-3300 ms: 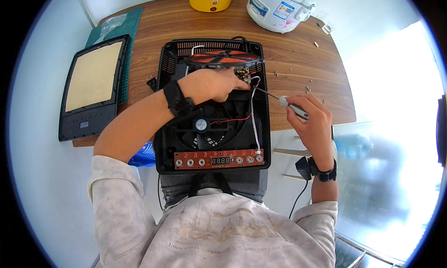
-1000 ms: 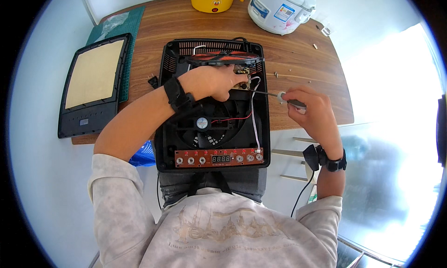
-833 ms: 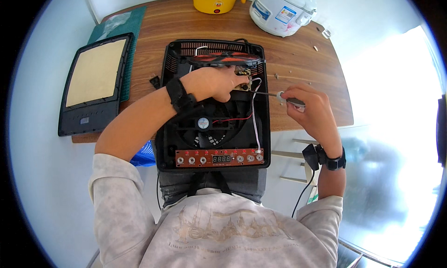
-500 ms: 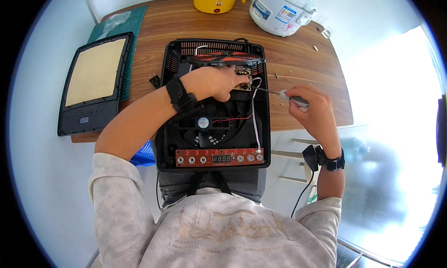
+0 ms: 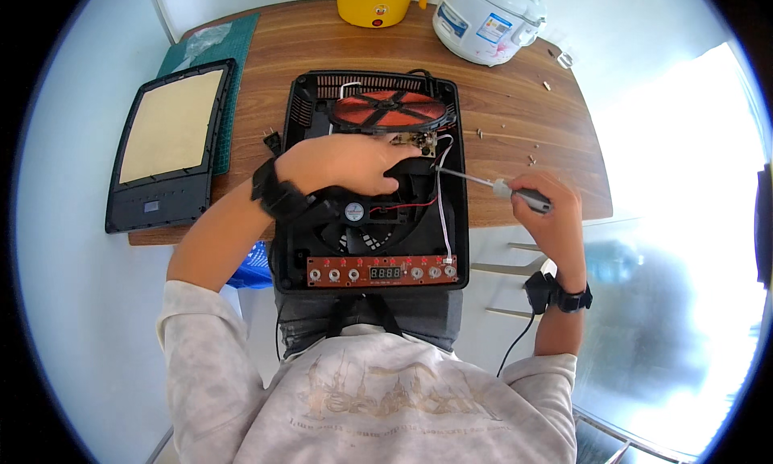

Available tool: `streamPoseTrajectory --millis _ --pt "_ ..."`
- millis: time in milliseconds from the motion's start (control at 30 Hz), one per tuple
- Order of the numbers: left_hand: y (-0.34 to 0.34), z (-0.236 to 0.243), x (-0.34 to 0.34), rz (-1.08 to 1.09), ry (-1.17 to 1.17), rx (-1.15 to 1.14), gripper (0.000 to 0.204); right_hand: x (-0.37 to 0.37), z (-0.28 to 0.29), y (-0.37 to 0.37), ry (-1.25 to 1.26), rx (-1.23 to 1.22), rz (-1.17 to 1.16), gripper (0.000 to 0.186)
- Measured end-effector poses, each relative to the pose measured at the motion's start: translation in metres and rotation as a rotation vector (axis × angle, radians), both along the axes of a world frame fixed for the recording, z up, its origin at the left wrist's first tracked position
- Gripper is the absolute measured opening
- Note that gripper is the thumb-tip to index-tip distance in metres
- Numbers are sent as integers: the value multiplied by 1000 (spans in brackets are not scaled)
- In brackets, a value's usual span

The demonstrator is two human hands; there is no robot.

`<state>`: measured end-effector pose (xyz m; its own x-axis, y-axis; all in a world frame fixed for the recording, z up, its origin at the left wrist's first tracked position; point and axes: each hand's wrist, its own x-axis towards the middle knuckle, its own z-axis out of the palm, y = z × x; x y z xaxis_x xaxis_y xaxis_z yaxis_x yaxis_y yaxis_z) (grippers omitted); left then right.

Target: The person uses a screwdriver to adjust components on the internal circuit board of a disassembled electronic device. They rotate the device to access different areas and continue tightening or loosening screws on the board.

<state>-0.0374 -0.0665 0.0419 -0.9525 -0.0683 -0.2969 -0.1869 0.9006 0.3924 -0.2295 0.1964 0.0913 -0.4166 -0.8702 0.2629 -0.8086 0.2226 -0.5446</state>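
An opened induction cooker base (image 5: 460,222) sits half on the table, its near end over my lap. Its round copper coil (image 5: 362,109) leans at the far end, with a small circuit board (image 5: 427,144) just below it. My left hand (image 5: 350,162) reaches across the base, index finger stretched onto the board and thumb apart; its other fingers are partly hidden. My right hand (image 5: 554,210) is closed on a screwdriver (image 5: 501,188), whose shaft points left with its tip by the white cable (image 5: 441,198) near the board. Nearer me are a black fan (image 5: 354,213) and a red-brown control board (image 5: 382,273).
On the left, the cooker's top panel (image 5: 169,130) lies on a green cutting mat (image 5: 241,53). A yellow pot (image 5: 374,5) and a white rice cooker (image 5: 487,21) stand at the back. Several small screws (image 5: 532,159) lie on the wooden table (image 5: 555,126). A power plug (image 5: 273,142) rests beside the base.
The coil, seen nearly edge-on before, now shows its copper face. My left hand has shifted slightly nearer me. My right hand and the screwdriver have moved a little nearer me and right.
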Motion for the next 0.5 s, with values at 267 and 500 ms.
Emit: streamPoseTrajectory --millis 267,500 --pt "18 -10 36 18 84 70 72 10 -21 47 -326 -90 -56 20" --pt "35 -13 51 45 204 89 68 10 -37 58 -444 -172 -92 21"
